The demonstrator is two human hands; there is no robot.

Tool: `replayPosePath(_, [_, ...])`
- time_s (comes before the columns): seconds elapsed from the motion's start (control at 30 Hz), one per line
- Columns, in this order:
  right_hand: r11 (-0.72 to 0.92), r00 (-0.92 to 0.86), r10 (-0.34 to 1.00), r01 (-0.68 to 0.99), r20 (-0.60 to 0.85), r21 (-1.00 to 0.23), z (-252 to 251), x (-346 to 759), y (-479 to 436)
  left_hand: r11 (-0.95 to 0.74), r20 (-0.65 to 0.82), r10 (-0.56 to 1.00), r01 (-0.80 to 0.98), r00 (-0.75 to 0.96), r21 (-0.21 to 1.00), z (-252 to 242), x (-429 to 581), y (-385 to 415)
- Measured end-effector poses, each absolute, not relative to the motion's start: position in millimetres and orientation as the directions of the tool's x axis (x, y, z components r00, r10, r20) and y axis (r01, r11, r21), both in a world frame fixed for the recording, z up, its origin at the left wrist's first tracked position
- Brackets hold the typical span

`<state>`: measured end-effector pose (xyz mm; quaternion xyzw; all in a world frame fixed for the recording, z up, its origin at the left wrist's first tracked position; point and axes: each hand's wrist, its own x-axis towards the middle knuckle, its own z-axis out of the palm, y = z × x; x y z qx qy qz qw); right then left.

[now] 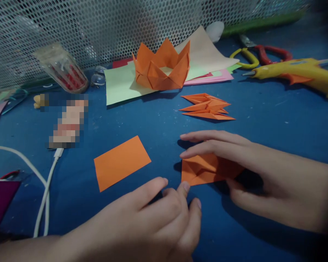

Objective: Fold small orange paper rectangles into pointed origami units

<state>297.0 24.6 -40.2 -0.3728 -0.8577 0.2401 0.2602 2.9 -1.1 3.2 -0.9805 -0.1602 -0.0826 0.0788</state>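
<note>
A partly folded piece of orange origami paper (199,169) lies on the blue tabletop under my right hand (251,174). The long fingers of that hand reach across its far side while the thumb rests at its near edge, so the paper is held between them and its right part is hidden. My left hand (158,214) is loosely curled, thumb apart from the fingers, with one fingertip at the paper's near left corner. Left of both hands lies a flat orange paper rectangle (122,163). Several pointed folded orange pieces (207,107) sit beyond my right hand.
Farther back, an orange paper crown (161,69) stands on light green paper (120,85). A yellow glue gun (295,71) and red-handled pliers (273,54) lie at right. White cables (46,196) and a lidded jar (64,69) are at left. A perforated metal panel (112,29) borders the back.
</note>
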Motion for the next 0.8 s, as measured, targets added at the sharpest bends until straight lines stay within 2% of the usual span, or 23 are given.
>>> replayPosePath(0.17, [0.59, -0.563, 0.781, 0.526, 0.269, -0.612, -41, 301, 23, -0.931, 0.193, 0.297, 0.328, 0.935, -0.16, 1, 4, -1])
replayPosePath(0.33, [0.523, -0.446, 0.845, 0.575, 0.295, -0.629, -39, 288, 22, -0.929, 0.24, 0.257, 0.308, 0.936, -0.206, -1, 6, 1])
replayPosePath(0.43, [0.573, -0.476, 0.817, 0.608, 0.325, -0.549, -39, 277, 21, -0.93, 0.186, 0.266, 0.302, 0.946, -0.208, -3, 8, 2])
replayPosePath(0.5, [0.599, -0.506, 0.799, 0.624, 0.325, -0.502, -39, 275, 20, -0.934, 0.21, 0.23, 0.276, 0.95, -0.225, -4, 7, 2])
replayPosePath(0.57, [0.593, -0.501, 0.803, 0.619, 0.322, -0.516, -42, 276, 18, -0.936, 0.162, 0.238, 0.271, 0.958, -0.225, -5, 5, 1])
replayPosePath(0.67, [0.569, -0.482, 0.818, 0.6, 0.313, -0.562, -45, 282, 16, -0.934, 0.21, 0.204, 0.254, 0.956, -0.25, -4, 2, -1])
replayPosePath(0.8, [0.64, -0.55, 0.764, 0.581, 0.337, -0.503, -44, 285, 18, -0.921, 0.173, 0.239, 0.28, 0.955, -0.27, 0, -1, -3])
